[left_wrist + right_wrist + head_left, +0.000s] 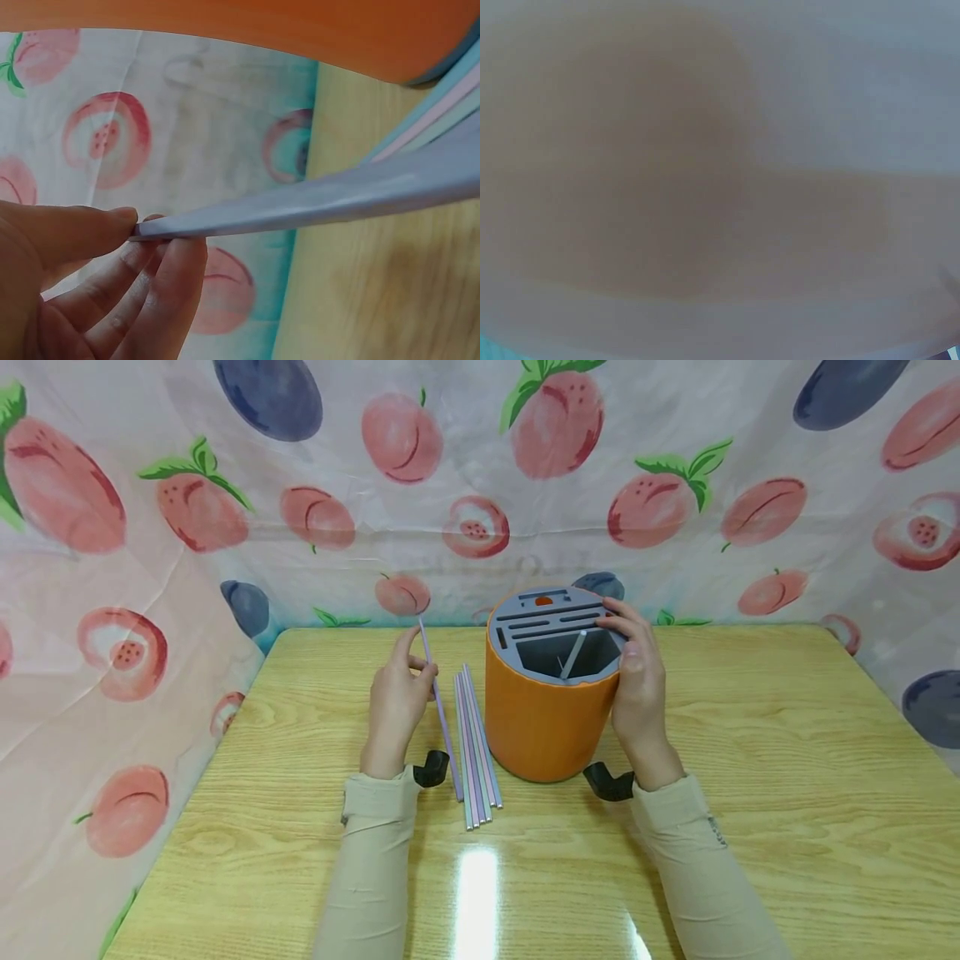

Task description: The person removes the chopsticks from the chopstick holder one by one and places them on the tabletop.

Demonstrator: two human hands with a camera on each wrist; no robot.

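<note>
My left hand (397, 697) pinches the thin end of a lilac chopstick (442, 718) between thumb and fingertips, as the left wrist view also shows. The chopstick's thicker end slants down beside several pastel chopsticks (474, 752) lying side by side on the table. To their right stands an orange cylindrical knife holder (551, 722) with a grey slotted top. A pale stick (573, 654) leans in its large front compartment. My right hand (637, 685) holds the holder's right side, fingers bent over the top rim. The right wrist view is a blur.
The wood-patterned table (787, 777) runs out on both sides of the holder. A fruit-printed cloth (562, 543) hangs behind its back edge and continues along the left and right sides. Black wrist mounts (431, 768) jut out from both sleeves.
</note>
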